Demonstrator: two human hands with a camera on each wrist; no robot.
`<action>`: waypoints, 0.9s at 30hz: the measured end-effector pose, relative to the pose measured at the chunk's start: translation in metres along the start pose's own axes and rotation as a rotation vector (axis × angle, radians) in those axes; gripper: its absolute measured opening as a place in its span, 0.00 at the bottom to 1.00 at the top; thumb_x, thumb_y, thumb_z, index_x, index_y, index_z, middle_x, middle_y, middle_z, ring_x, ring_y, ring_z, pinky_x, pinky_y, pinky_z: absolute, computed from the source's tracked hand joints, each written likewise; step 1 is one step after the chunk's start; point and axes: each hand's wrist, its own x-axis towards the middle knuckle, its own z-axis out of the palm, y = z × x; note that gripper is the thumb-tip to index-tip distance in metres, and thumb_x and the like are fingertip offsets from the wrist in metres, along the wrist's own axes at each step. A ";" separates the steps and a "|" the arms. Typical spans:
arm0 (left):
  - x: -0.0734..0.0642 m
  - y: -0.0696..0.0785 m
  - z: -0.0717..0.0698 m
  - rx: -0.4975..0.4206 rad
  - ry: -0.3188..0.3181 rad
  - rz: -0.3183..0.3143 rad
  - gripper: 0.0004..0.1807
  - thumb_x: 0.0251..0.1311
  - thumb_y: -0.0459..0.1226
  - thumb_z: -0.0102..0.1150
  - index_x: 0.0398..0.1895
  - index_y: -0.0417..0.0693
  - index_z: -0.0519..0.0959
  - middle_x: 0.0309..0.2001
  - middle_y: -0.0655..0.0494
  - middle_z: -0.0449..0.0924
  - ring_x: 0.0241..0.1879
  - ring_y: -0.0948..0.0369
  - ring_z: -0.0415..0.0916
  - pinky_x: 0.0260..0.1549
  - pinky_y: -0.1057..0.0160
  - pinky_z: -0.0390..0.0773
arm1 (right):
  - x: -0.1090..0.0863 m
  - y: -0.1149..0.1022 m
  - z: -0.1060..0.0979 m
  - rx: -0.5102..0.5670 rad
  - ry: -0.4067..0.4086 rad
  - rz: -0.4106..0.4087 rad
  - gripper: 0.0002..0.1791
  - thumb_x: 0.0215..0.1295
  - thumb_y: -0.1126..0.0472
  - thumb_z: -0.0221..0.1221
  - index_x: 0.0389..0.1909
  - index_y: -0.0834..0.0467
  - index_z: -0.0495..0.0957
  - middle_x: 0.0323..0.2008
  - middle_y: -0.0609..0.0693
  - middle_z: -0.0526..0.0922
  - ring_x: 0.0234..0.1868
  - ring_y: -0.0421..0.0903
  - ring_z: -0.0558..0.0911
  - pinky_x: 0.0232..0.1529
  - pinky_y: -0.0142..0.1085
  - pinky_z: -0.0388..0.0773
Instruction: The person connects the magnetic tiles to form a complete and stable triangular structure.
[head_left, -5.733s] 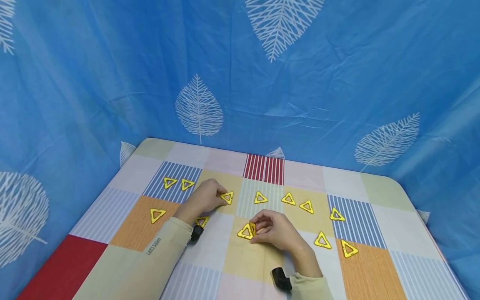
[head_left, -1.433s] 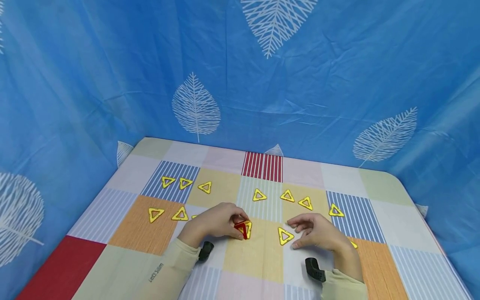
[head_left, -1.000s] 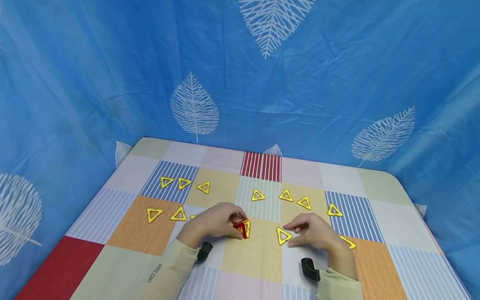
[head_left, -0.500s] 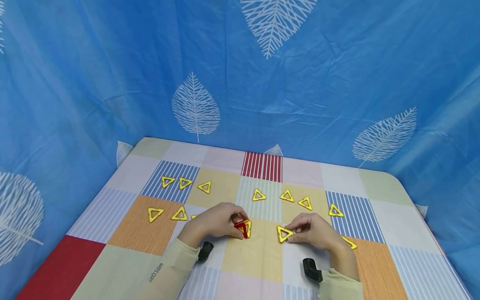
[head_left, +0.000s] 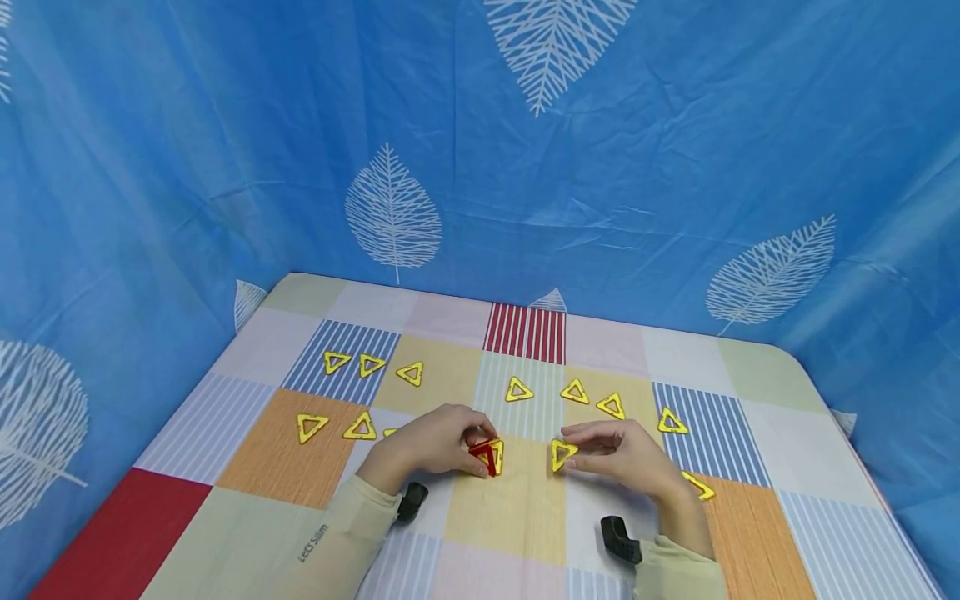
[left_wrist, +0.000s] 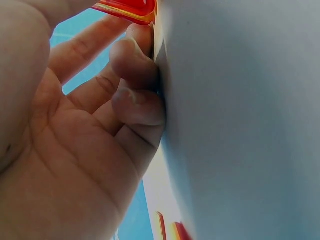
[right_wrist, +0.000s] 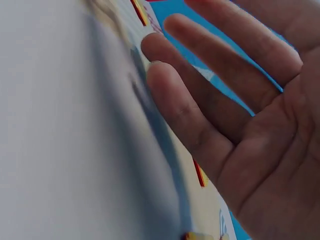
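In the head view my left hand [head_left: 429, 443] pinches a small pair of open-centred triangular tiles [head_left: 495, 457], red on the near side and yellow on the right face, standing tilted on the table. A red corner of these triangular tiles [left_wrist: 135, 7] shows at the top of the left wrist view. Across a short gap, my right hand [head_left: 626, 457] holds one yellow triangular tile [head_left: 556, 455] between thumb and fingertips, tilted up toward the left. Fingers of the right hand [right_wrist: 215, 100] are fairly straight in the right wrist view, with the tile mostly out of frame.
Several yellow triangular tiles lie flat: a left group including one triangle [head_left: 362, 427], and a right group including another triangle [head_left: 575, 392]. My right wrist partly covers one triangle [head_left: 702, 486]. A patchwork cloth [head_left: 506, 533] covers the table; a blue curtain [head_left: 637, 167] surrounds it.
My left hand set a triangle down at the back left, then took hold of the red-and-yellow pair. My right hand let go there, moved right, then picked up and turned a yellow triangle.
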 end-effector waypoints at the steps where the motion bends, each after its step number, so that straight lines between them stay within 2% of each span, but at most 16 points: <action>1: 0.000 0.000 0.000 0.001 -0.001 -0.002 0.23 0.50 0.43 0.80 0.48 0.50 0.83 0.35 0.65 0.74 0.37 0.63 0.72 0.42 0.61 0.74 | 0.001 -0.001 0.001 0.011 0.001 0.003 0.18 0.56 0.64 0.74 0.48 0.63 0.86 0.53 0.62 0.83 0.48 0.49 0.86 0.45 0.37 0.81; 5: 0.001 -0.001 0.001 0.008 -0.001 -0.011 0.23 0.49 0.43 0.80 0.49 0.50 0.83 0.35 0.65 0.75 0.37 0.64 0.72 0.42 0.62 0.74 | 0.005 -0.003 0.007 0.048 0.004 0.023 0.18 0.57 0.64 0.73 0.49 0.64 0.85 0.50 0.61 0.85 0.47 0.51 0.86 0.45 0.38 0.82; 12: 0.002 0.000 0.001 0.023 -0.005 -0.010 0.22 0.51 0.43 0.79 0.49 0.50 0.84 0.37 0.65 0.77 0.37 0.65 0.73 0.43 0.62 0.75 | 0.013 -0.008 0.019 0.009 0.045 0.046 0.17 0.58 0.61 0.73 0.47 0.63 0.85 0.42 0.56 0.88 0.45 0.48 0.86 0.45 0.38 0.82; 21: 0.003 0.002 -0.001 0.027 -0.013 -0.015 0.22 0.53 0.43 0.77 0.50 0.49 0.84 0.39 0.64 0.78 0.37 0.65 0.72 0.43 0.62 0.74 | 0.024 -0.010 0.033 -0.047 0.055 -0.017 0.14 0.56 0.62 0.74 0.42 0.63 0.86 0.38 0.54 0.88 0.39 0.47 0.87 0.42 0.37 0.82; 27: 0.002 0.002 -0.001 0.023 -0.011 -0.024 0.22 0.52 0.43 0.78 0.50 0.49 0.84 0.39 0.64 0.79 0.38 0.65 0.73 0.43 0.62 0.75 | 0.027 -0.012 0.040 -0.110 0.019 -0.033 0.14 0.56 0.61 0.75 0.41 0.61 0.87 0.36 0.51 0.88 0.37 0.46 0.86 0.40 0.36 0.82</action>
